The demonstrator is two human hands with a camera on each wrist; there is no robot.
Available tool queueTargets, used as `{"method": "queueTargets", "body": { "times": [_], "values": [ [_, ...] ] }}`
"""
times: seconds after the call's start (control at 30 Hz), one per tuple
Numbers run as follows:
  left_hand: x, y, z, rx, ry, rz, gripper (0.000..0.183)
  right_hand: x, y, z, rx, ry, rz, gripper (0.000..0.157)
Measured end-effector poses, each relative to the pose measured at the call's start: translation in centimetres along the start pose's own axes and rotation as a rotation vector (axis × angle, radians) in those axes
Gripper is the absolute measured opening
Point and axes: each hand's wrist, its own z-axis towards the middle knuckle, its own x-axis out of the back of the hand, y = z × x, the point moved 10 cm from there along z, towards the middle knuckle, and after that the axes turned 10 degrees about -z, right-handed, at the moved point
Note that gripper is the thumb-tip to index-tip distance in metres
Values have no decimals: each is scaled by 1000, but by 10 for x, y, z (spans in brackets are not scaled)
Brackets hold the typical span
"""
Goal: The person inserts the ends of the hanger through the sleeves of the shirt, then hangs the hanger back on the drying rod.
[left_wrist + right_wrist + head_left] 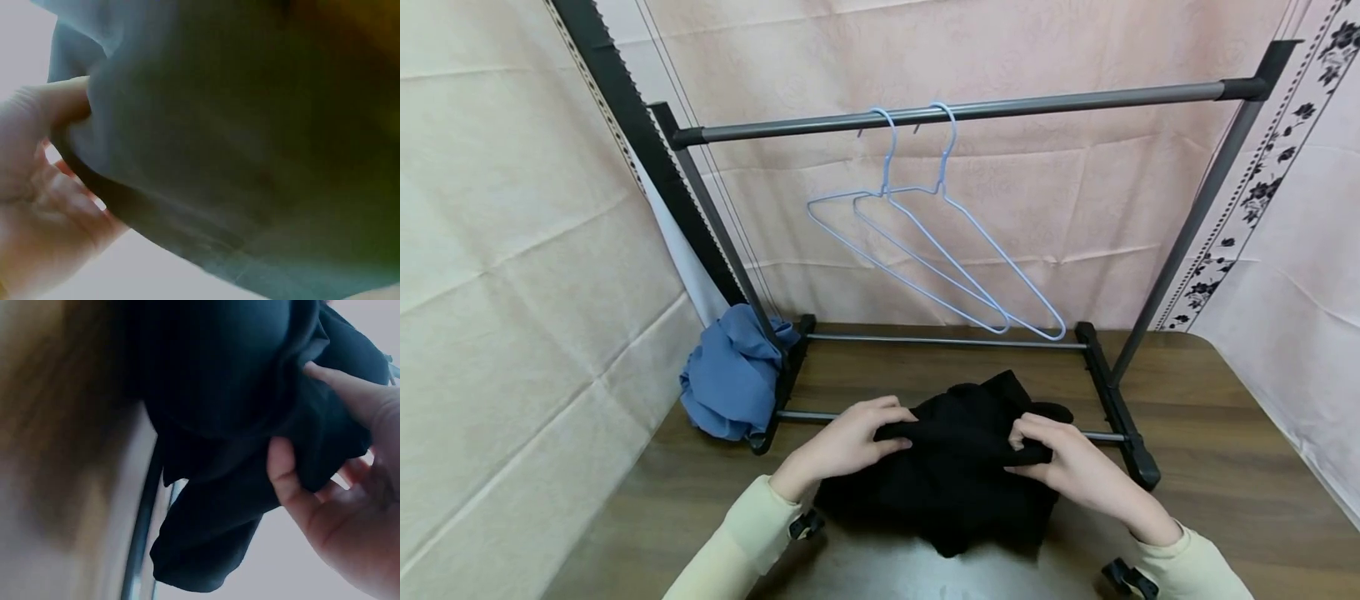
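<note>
A black garment hangs bunched between my hands, low over the table at the front of the rack. My left hand grips its left side; in the left wrist view the thumb presses on the dark cloth while the other fingers go behind it. On the right side, my right hand holds a fold with curled fingers. Seen from the right wrist, the thumb and a bent finger are on the cloth, and a loose end dangles below them.
A black-and-grey clothes rack stands on the wooden table. Two light blue hangers hang from its bar. A crumpled blue garment lies by the rack's left foot. Pale fabric covers the walls behind.
</note>
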Motion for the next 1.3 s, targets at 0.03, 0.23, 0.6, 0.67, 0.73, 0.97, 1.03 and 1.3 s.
{"method": "queueTargets", "body": {
  "times": [0.03,0.23,0.6,0.67,0.73,0.97,1.03,1.3],
  "values": [
    [7,4,0,-14,20,0,24,5,-3,2,16,29,-13,48],
    [46,37,-3,-182,143,3,31,30,-17,9,63,217,-78,59],
    [37,41,-8,-240,116,191,51,24,-14,9,37,272,-318,52],
    [22,25,-8,-161,52,179,44,10,-6,6,5,197,-363,51],
    [5,13,-11,-91,-23,145,32,-2,3,1,-34,98,-384,52],
    [-45,-9,-18,49,-261,102,30,-25,26,-10,-140,-275,-275,51],
    [-57,-10,-20,43,-327,117,32,-29,26,-14,-110,-339,-224,46],
    [-21,2,-12,28,-314,43,43,16,28,-17,-126,-199,-86,23]
  ]
}}
